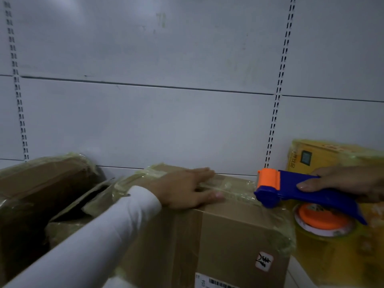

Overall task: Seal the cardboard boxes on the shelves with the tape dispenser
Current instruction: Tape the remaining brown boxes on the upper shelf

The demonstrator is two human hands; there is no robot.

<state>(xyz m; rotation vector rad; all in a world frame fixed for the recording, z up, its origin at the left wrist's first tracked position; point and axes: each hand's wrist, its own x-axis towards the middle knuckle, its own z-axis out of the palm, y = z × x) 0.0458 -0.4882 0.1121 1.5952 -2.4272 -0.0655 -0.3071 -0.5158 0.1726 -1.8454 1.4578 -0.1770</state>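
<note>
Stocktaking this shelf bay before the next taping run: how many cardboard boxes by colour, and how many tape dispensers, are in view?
Brown cardboard boxes: 2, the middle box under the left hand and the open box at left.
Yellow cardboard boxes: 1, the yellow box at right.
Tape dispensers: 1, the blue and orange tape dispenser in the right hand.
Total: 4

left hand [182, 188] flat on box [218, 231] | right hand [349, 181] grips tape dispenser [295, 190]

You see matt brown cardboard on the middle box [228, 229], glossy clear tape wrinkled over its top edges, smooth blue-and-orange plastic on the tape dispenser [295, 190], and soft white sleeve cloth [99, 231].
</note>
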